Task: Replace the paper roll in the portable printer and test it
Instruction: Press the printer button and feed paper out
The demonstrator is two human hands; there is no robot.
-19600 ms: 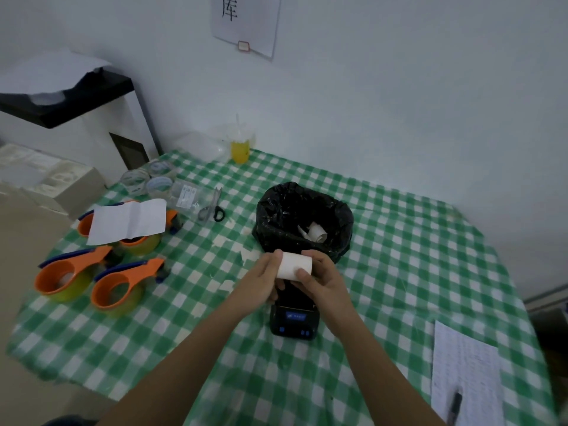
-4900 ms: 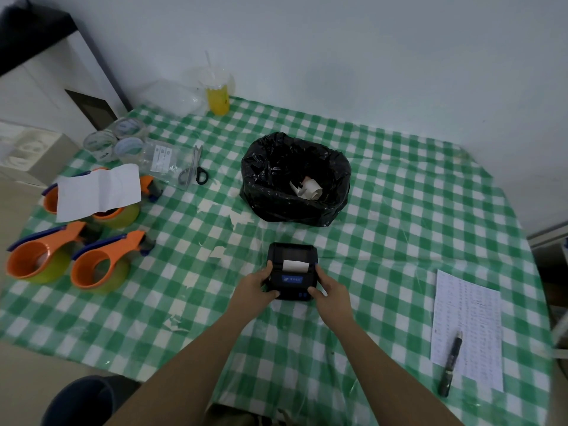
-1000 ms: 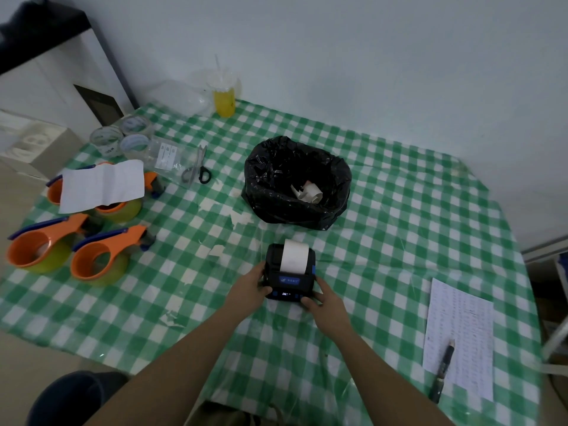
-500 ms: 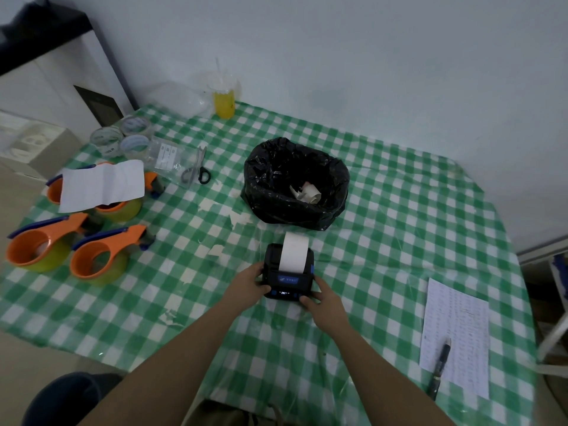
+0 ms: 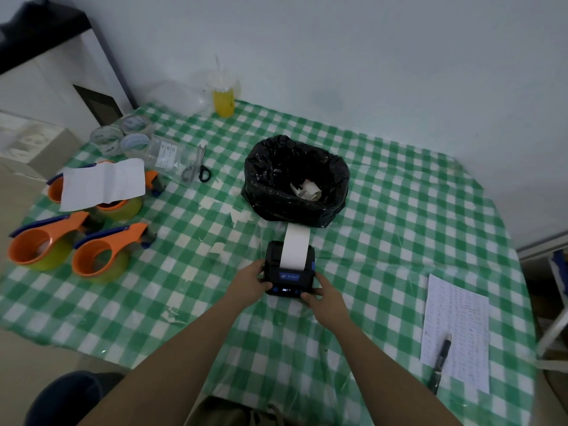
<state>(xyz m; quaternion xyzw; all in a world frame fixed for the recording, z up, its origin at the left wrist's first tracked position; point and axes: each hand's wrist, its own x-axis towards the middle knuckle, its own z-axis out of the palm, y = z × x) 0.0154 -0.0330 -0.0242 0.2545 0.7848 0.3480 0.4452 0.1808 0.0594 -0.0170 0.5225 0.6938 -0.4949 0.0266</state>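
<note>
A small black portable printer (image 5: 287, 282) with a blue label and lit front panel sits on the green checked tablecloth (image 5: 384, 241). A white paper strip (image 5: 295, 245) sticks out of its slot and runs away from me toward the bin. My left hand (image 5: 250, 279) grips the printer's left side. My right hand (image 5: 321, 298) holds its right front corner, with a fingertip on the front panel. A black bag-lined bin (image 5: 296, 179) behind the printer holds an old paper roll (image 5: 309, 189).
Three orange tape dispensers (image 5: 101, 255) stand at the left, one under a white sheet (image 5: 103, 182). Scissors (image 5: 196, 170), clear tape rolls (image 5: 123, 135) and a yellow drink cup (image 5: 223, 98) lie further back. A printed sheet with a pen (image 5: 441, 359) lies at the right.
The white paper strip has fed further out of the printer, growing longer toward the bin. Both hands have stayed on the printer.
</note>
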